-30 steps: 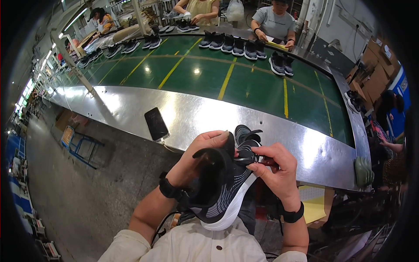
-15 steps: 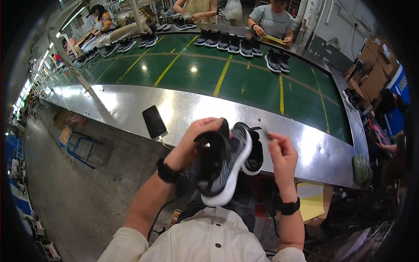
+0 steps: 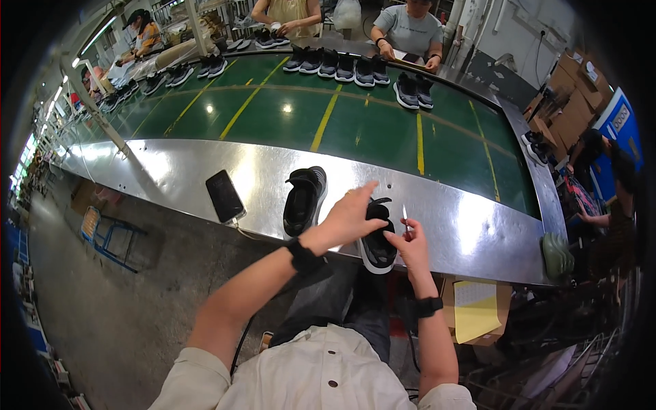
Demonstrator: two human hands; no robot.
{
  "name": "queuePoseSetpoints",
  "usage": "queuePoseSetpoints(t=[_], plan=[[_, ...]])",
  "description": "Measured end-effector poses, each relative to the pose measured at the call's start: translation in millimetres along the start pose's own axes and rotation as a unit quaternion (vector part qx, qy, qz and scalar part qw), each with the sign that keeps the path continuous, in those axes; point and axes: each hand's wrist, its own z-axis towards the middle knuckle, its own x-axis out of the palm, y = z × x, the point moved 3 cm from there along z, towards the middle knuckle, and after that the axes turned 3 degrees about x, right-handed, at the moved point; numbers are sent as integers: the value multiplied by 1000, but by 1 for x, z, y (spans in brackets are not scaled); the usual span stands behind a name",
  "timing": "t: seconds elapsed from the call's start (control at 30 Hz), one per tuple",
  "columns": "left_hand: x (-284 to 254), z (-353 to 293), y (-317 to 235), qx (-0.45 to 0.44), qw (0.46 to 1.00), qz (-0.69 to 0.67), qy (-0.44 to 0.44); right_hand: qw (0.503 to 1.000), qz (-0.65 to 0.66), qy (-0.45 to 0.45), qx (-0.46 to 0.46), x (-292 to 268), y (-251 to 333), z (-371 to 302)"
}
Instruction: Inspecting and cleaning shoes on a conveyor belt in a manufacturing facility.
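Two black-and-grey sneakers with white soles rest on the metal ledge before me. The left sneaker (image 3: 298,210) stands by itself, its dark opening facing up. Over the right sneaker (image 3: 380,254) reaches my left hand (image 3: 347,217), open, its fingers stretched past the shoe's collar and its thumb above the opening. I cannot tell whether it touches the shoe. Just right of that sneaker, my right hand (image 3: 413,247) pinches a slim, pointed, light-coloured tool (image 3: 404,213), tip upward. The tool's lower end is hidden in my fingers, so its exact kind is unclear.
A phone (image 3: 225,196) with a cable lies on the ledge at left. Beyond is a green conveyor belt (image 3: 383,147) with rows of sneakers (image 3: 336,66). Co-workers sit across it. A green clog-like object (image 3: 557,255) stands at the ledge's right end, a blue stool (image 3: 113,236) at left.
The sneaker my left hand held up now stands on the ledge at left, let go. That hand has moved right, over the other sneaker. My right hand has come slightly lower and left.
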Motion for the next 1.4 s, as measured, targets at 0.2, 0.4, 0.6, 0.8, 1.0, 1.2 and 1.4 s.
queuePoseSetpoints(t=[0.2,0.4,0.6,0.8,1.0,1.2,1.4], plan=[[31,4,50,-265,949,-152,-76,998,30,46,20,20,-9,-18],[33,-34,22,-365,806,-464,-50,993,95,28,-58,9,0,-88],[9,-30,-20,-345,793,-503,12,978,-38,-21,-204,-35,50,-81],[10,-22,-40,-300,830,-467,42,949,-125,-7,-289,-42,83,-76],[12,-19,-51,-308,809,-497,56,952,-117,-58,-276,-54,79,-81],[17,-11,-57,-269,850,-450,44,954,-141,-44,-260,-57,82,-82],[24,1,-21,-230,927,-293,-46,986,55,-55,-145,-58,61,-63]])
